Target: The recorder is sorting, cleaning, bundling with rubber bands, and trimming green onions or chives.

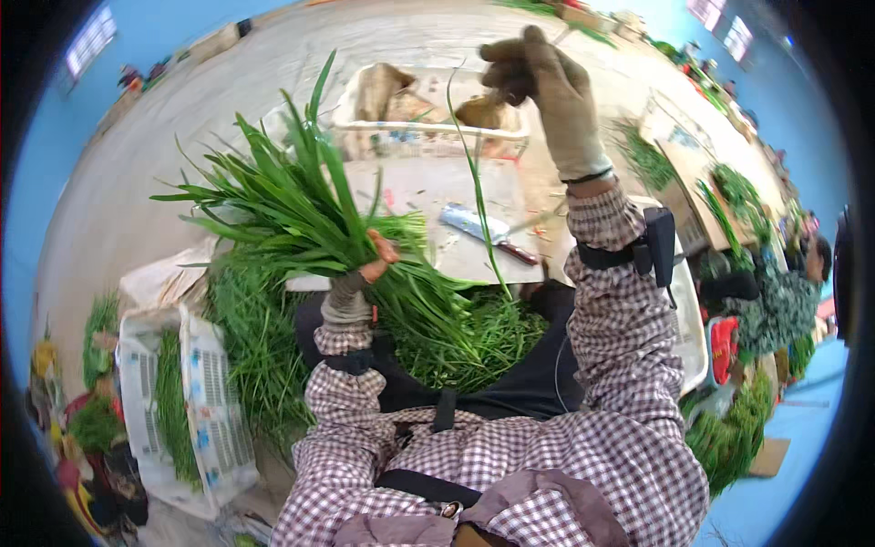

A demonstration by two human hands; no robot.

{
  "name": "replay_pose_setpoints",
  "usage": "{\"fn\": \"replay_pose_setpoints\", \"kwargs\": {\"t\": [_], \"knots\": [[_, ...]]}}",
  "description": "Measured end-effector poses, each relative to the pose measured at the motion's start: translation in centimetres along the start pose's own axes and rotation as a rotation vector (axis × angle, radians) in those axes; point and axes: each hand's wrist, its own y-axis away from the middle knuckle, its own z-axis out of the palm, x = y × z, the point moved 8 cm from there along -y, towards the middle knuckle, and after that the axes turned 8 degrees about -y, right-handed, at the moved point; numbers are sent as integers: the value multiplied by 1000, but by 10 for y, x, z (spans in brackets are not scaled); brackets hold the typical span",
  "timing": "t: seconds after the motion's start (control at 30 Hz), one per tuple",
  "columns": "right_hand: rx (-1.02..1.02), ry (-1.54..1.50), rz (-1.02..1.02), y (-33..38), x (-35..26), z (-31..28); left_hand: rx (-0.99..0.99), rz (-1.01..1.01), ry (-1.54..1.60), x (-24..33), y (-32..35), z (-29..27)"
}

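Observation:
My left hand (372, 264), partly gloved with a fingertip bare, is closed round a thick bunch of long flat green leaves (283, 191), like garlic chives. Their leafy ends fan out to the far left. Raised at the far right, my gloved right hand (542, 73) has its fingers curled; whether anything is between them is hidden. A single long thin green stalk (478, 182) stands just left of that hand, apparently apart from it. On the pale board (456, 178) lies a cleaver (474, 221) with a dark handle. More loose greens (465, 346) are heaped between my legs.
Beyond the board stands a white crate (436, 144) with brown things inside. A white slatted basket (190, 401) holding greens is at the left, beside a green heap (260, 337). At the right are a red object (722, 350), more greens (729, 428) and another person (814, 260).

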Motion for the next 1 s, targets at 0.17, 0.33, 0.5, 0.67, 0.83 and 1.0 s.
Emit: {"fn": "replay_pose_setpoints", "kwargs": {"t": [0.17,0.33,0.5,0.67,0.83,1.0], "knots": [[-435,-522,-135,-31,17,130,-284,172,118,68,26,38],[-495,-338,-434,-32,-28,248,83,237,537,119,65,-12],[-839,599,-325,12,36,221,104,388,468,168,62,-41],[-496,240,147,72,67,86,386,305,563,141,48,-62],[-396,228,256,161,72,56,448,292,373,113,6,-65],[-219,353,361,176,105,40,332,54,376,76,-31,-28]]}}
